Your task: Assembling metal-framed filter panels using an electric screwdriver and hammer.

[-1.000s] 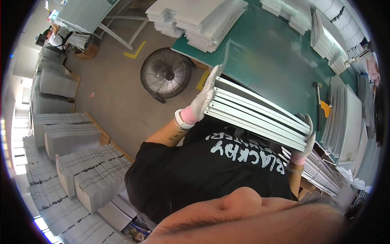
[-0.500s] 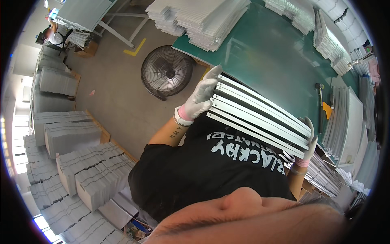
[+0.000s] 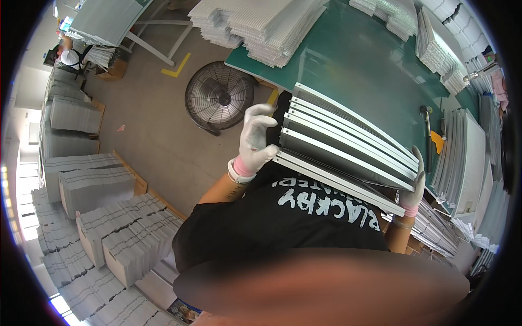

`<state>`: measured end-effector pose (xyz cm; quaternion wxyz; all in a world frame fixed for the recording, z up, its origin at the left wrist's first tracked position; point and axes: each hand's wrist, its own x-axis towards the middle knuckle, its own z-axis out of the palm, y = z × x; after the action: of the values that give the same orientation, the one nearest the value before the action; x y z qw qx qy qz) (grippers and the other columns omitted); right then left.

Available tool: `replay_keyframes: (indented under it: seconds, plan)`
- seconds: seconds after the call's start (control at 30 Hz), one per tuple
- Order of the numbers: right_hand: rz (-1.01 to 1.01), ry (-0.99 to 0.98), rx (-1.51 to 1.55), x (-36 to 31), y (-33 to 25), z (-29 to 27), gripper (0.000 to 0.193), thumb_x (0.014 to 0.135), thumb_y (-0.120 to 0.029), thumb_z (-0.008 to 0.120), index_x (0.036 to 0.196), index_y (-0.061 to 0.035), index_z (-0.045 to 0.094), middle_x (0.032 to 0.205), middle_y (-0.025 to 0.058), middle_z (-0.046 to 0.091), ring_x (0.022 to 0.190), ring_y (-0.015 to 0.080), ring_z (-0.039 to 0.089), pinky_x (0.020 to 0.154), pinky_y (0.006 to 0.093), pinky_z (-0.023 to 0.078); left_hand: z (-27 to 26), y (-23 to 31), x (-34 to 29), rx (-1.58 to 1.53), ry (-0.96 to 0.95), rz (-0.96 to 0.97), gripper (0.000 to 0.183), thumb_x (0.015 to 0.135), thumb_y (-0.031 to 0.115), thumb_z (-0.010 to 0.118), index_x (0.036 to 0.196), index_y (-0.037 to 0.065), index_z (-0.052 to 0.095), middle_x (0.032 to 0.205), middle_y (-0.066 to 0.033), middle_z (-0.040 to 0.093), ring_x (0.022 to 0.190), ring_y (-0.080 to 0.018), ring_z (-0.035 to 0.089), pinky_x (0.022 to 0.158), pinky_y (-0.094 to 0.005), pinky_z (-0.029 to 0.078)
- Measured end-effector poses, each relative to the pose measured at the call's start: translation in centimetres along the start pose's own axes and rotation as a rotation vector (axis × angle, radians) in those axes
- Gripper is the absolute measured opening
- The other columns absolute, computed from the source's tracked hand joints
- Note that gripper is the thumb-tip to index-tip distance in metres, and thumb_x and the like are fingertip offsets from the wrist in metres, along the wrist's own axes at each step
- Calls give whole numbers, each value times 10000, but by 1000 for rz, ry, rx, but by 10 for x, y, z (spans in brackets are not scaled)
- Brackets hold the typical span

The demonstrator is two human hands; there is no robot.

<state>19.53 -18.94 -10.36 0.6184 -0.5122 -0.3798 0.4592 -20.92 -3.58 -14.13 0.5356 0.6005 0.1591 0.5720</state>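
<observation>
A row of framed mesh panels (image 3: 348,138) with silver-white edges and dark mesh faces stands between my hands, against the near edge of the green table. Their edges have fanned apart, with a wide gap before the panel nearest my body. My left hand (image 3: 256,138), in a white glove, is at their left ends. Its fingers are curved and spread, and the thumb is by the corner of the nearest panel. At the right ends, my gloved right hand (image 3: 417,182) is wrapped round the panels, fingers on the far side. The panels' lower edges are hidden.
On the green table (image 3: 353,65) lie stacks of pale mesh sheets (image 3: 266,27), a hammer (image 3: 427,122) and an orange-yellow tool (image 3: 436,142). A round floor fan (image 3: 219,98) stands left of it. Stacked grey panels (image 3: 98,187) line the left side; a person (image 3: 70,57) is far off.
The panels have spread apart, the nearest one tipping toward my body. My left hand has come back from their ends, its fingers curling and opening. The right hand stays at the right ends.
</observation>
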Motion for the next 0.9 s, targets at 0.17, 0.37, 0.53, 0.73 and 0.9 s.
replay_keyframes:
  seconds: [0.17, 0.37, 0.53, 0.73, 0.9]
  plan:
    - [-44, 1, 0, 3, -3, 13, 881, 963, -604, 451, 1539, 28, 241, 1475, 210, 405, 1348, 307, 444, 1121, 443, 372, 3, 19, -5, -24, 78, -251, 344, 868, 228, 730, 1098, -7, 627, 1094, -97, 563, 910, -147, 574, 827, -278, 468]
    - [-104, 8, 30, 1, -1, 14, 916, 910, -481, 574, 1555, 36, 179, 1458, 214, 427, 1237, 282, 550, 1022, 385, 484, 6, 36, 17, 114, 31, -479, 123, 871, 48, 664, 963, -33, 661, 920, -49, 594, 693, -78, 567, 625, -207, 460]
    - [-98, 29, 61, 0, -1, 14, 778, 898, -241, 541, 1548, 39, 218, 1500, 190, 404, 1259, 237, 525, 1016, 345, 472, 12, 40, 28, 181, 4, -546, 62, 874, 54, 690, 870, -6, 705, 850, -12, 577, 701, -45, 543, 629, -210, 427]
    - [-185, 110, -58, -3, 10, 19, 704, 919, -183, 503, 1537, 40, 253, 1527, 192, 374, 1294, 219, 491, 1043, 312, 427, 5, 20, 13, 159, -71, -353, 160, 883, 23, 626, 989, 5, 744, 882, -30, 532, 766, -77, 482, 676, -224, 392]
    - [-155, 64, 87, -1, 6, 20, 730, 941, -323, 500, 1540, 20, 263, 1469, 196, 431, 1340, 276, 456, 1132, 400, 332, -5, -15, 6, -90, -167, -150, 192, 839, 72, 720, 1029, 52, 744, 921, -22, 536, 788, -102, 497, 748, -225, 406]
